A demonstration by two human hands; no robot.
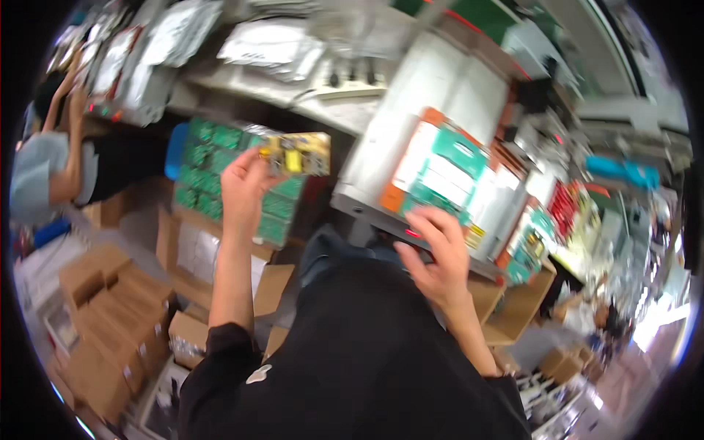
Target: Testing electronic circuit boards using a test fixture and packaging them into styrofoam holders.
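My left hand [248,176] pinches a small circuit board [306,152] by its left edge, tan with a yellow block component on it. The board is held up in front of a tray of green circuit boards [209,165]. My right hand [440,257] has its thumb and fingers apart and appears to hold nothing. It hovers at the near edge of a teal panel [455,172] with white areas, which lies on an orange plate [392,196]. Whether the right fingertips touch the panel, I cannot tell.
The orange plate rests on a pale conveyor-like bench [389,132]. Another teal board [529,242] lies farther right. Cardboard boxes [117,315] are stacked at lower left, and an open carton [517,308] stands below the bench. Another person [55,169] works at far left.
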